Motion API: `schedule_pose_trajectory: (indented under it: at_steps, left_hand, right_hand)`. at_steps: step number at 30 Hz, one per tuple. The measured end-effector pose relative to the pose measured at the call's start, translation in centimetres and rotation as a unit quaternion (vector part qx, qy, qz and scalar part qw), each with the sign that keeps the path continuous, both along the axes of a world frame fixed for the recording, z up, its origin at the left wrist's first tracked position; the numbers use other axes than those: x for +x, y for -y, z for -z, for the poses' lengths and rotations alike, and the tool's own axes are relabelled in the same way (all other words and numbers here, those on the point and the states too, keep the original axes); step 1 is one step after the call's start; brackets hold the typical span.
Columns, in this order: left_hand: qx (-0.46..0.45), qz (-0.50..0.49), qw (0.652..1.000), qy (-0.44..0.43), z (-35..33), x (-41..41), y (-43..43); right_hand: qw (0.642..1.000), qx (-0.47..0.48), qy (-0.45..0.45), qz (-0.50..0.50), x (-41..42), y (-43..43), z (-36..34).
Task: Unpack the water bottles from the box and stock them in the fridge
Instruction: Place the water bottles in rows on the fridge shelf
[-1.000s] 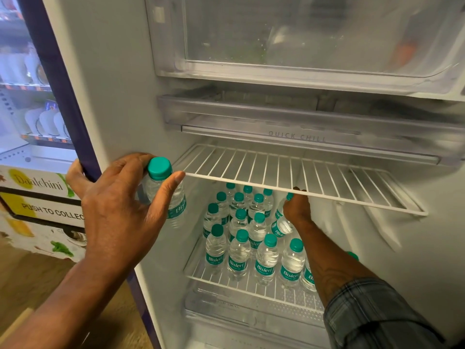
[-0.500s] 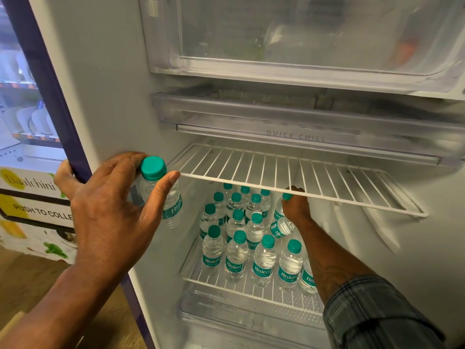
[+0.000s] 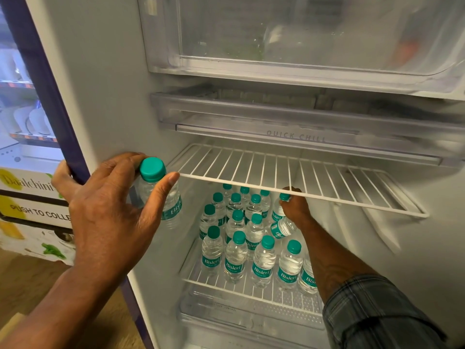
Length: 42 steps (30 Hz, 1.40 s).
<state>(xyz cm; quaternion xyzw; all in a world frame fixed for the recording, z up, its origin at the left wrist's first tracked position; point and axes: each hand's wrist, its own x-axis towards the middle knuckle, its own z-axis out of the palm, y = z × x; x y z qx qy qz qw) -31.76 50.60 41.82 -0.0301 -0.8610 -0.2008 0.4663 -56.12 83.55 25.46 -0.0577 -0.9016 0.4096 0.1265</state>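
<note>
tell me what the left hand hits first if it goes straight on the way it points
Likely the front rail of the upper wire shelf. The left hand, holding a water bottle, points right toward it, thumb tip almost at the rail; depth is unclear.

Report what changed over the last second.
Nothing visibly changed beyond a slight camera shift. The left hand still grips the green-capped clear plastic water bottle at the white wire upper shelf's front left corner. The right hand still holds a tilted water bottle among the standing bottles on the lower shelf.
</note>
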Motion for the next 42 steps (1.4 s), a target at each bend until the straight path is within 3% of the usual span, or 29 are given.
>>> schedule_pose_trajectory:
  at_steps: [33, 42]
  left_hand:
    - [-0.001, 0.015, 1.0, -0.006, 0.1, -0.2, 0.3]
    - [0.0, 0.015, 1.0, -0.005, 0.0, -0.1, 0.1]
  right_hand:
    - [0.993, -0.103, 0.047, 0.011, -0.3, 0.0, 0.4]
    - [0.981, -0.14, 0.066, 0.113, -1.0, 0.9, -0.1]
